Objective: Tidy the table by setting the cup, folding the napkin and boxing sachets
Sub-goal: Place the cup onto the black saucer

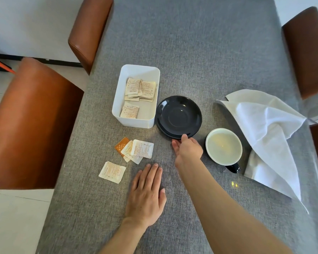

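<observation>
A black saucer (178, 116) sits mid-table, and my right hand (187, 148) pinches its near rim, thumb on top. Right of that hand stands a cup (223, 146), white inside with a dark handle toward me. A white napkin (268, 136) lies crumpled and unfolded at the right. The white box (136, 123) left of the saucer holds several sachets (140, 90). More loose sachets (136, 150) lie in front of the box, with one more (112, 172) nearer to me. My left hand (147, 195) rests flat on the tablecloth, fingers straight, holding nothing.
The grey tablecloth (191, 52) covers the table. Two brown leather chairs (33, 125) stand along the left edge, and another chair (307, 52) at the right. The napkin hangs over the table's right edge.
</observation>
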